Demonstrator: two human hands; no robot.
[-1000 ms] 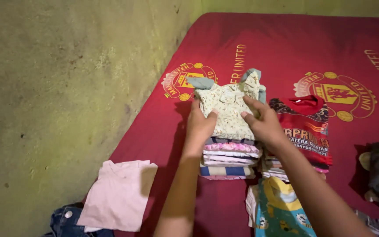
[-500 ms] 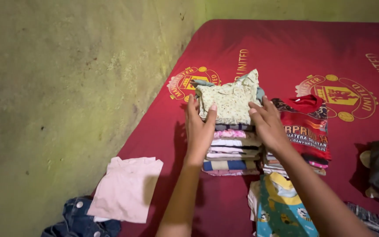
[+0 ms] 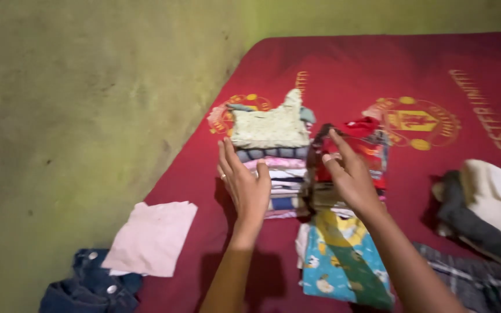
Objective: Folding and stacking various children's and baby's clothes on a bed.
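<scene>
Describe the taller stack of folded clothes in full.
The stack stands upright on the red sheet near the wall. About eight folded cloth garments, striped, pink and dark, are topped by a pale floral piece with grey-blue trim. The left hand lies flat against its left side; the right hand is at its right edge, by a lower red-topped pile.

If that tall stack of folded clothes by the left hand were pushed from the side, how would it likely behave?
The stack of folded clothes is tall, narrow and soft, so it would probably lean or shear between layers. The floral top overhangs loosely and may slide off first. The left hand flat against its side likely steadies it.
</scene>
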